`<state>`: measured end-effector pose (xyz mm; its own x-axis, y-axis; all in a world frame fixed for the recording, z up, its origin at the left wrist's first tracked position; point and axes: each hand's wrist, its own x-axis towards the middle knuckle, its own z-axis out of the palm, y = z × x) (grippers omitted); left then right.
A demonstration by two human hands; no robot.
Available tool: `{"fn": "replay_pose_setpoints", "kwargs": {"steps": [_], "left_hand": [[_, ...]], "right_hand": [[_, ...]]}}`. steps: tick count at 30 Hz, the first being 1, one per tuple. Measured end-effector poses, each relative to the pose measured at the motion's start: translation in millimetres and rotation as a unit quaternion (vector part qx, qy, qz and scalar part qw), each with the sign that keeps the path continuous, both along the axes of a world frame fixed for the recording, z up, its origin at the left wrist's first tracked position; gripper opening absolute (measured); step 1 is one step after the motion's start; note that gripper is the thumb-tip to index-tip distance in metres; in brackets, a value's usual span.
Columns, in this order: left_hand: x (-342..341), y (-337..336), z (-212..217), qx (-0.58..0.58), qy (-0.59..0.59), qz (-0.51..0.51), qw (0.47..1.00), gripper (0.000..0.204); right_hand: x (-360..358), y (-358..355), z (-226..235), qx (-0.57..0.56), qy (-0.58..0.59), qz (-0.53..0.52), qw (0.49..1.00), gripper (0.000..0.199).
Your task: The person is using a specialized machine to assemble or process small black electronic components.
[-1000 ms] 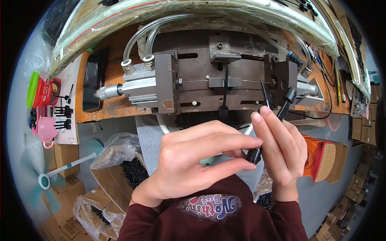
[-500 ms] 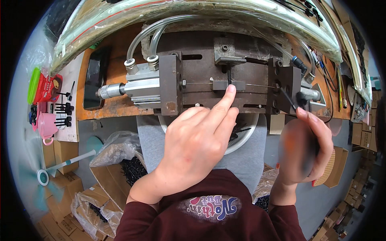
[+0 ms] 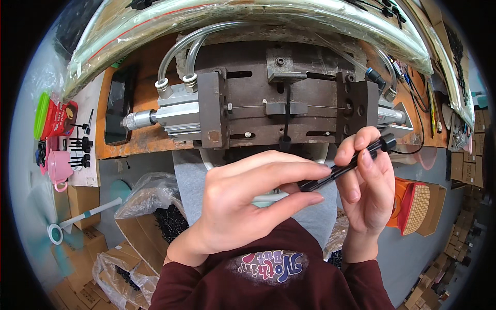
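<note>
A few slim black plastic rods with wider heads slant between my two hands, in front of the fixture. My right hand grips them near the head end with bent fingers. Around their lower left ends, the thumb and fingers of my left hand are closed. Another black rod lies across the small grey block in the middle of the dark metal fixture, its thick head at the fixture's near edge. How many rods I hold is hard to tell.
Air cylinders with clear hoses flank the fixture. Left on the wooden bench lies a dark phone-like slab; beyond it are a pink cup and black parts. Below stand an open carton of black pieces and an orange-red stool.
My left hand has left the rod on the fixture and come down to the right, onto the rods. My right hand has moved left with them. The rod on the block is now uncovered.
</note>
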<state>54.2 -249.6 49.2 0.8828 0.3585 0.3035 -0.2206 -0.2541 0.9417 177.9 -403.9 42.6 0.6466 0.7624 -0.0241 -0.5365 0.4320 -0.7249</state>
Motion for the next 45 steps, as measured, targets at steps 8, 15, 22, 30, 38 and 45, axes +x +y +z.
{"fn": "replay_pose_setpoints", "kwargs": {"steps": [8, 15, 22, 30, 38, 45], "left_hand": [[-10.6, 2.6, -8.6, 0.160, -0.028, 0.118, 0.980, 0.037], [8.2, 1.5, -35.6, 0.401, 0.015, 0.137, 0.906, 0.027], [14.9, 3.0, -26.2, 0.451, 0.041, 0.140, 0.881, 0.029], [2.1, 0.0, 1.5, 0.056, -0.029, -0.012, 0.998, 0.039], [-3.6, 2.1, 0.6, 0.191, -0.063, 0.076, 0.977, 0.035], [4.3, 3.5, -22.5, 0.391, 0.000, 0.120, 0.913, 0.028]], "right_hand": [[9.0, -11.7, 2.8, -0.106, -0.222, -0.246, 0.938, 0.025], [-1.5, -2.8, -2.3, -0.151, -0.432, -0.293, 0.840, 0.025], [-7.6, -3.7, -3.9, -0.176, -0.618, -0.262, 0.721, 0.028], [-0.1, 6.8, -1.2, -0.198, -0.794, -0.231, 0.526, 0.031], [9.9, 21.6, 1.7, -0.162, -0.784, -0.292, 0.524, 0.031], [8.2, 6.1, -0.7, -0.198, -0.709, -0.291, 0.611, 0.035]]}}
